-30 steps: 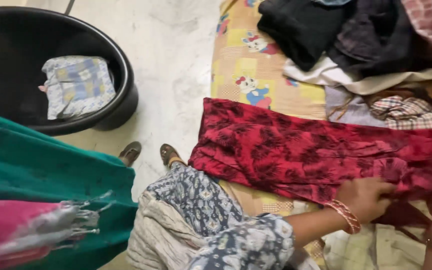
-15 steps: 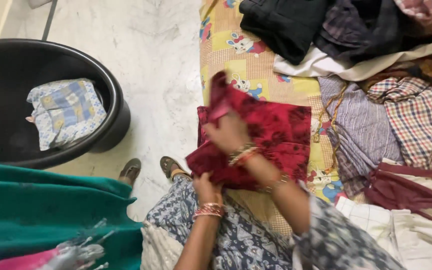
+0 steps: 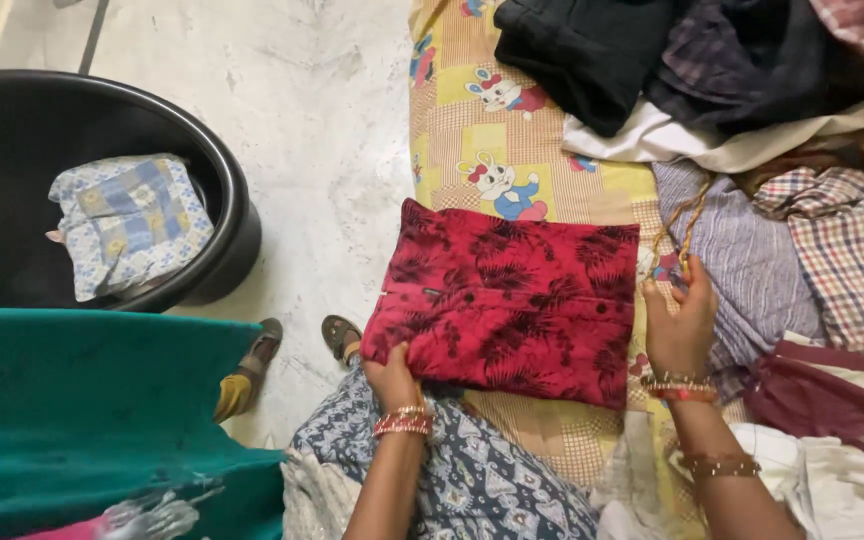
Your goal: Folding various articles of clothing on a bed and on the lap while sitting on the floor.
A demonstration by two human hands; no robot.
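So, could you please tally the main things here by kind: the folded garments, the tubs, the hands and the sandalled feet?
Folded garments: 2, the red patterned garment on the cartoon sheet and the blue-and-yellow cloth in the tub.
Black tubs: 1.
Hands: 2, left hand and right hand, both at the red garment's edges.
Sandalled feet: 2.
Total: 7.

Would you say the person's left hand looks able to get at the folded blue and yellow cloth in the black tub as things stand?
Probably not without leaning over: the left hand grips the red shirt, and the folded cloth lies well off across bare floor, inside the tub. Nothing blocks the way.
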